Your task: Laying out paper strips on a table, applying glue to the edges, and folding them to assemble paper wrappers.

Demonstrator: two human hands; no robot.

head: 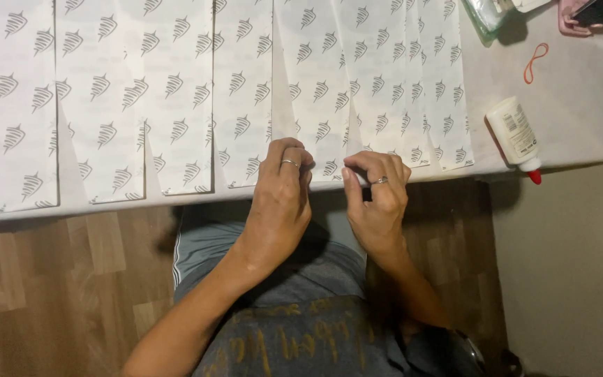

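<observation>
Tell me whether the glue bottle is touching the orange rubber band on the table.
Apart. The head view shows the white glue bottle lying near the table's edge, with bare white tabletop between it and the orange rubber band farther up.

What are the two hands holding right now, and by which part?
Both the left hand and right hand pinch the near bottom edge of a patterned paper strip at the table's front edge.

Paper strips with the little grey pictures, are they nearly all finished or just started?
Hard to say exactly. Many patterned strips already lie side by side across the white table. Right now the left hand and right hand pinch the near end of one strip at the table edge. The glue bottle lies capped at the right, untouched, so any gluing seems not begun.
</observation>
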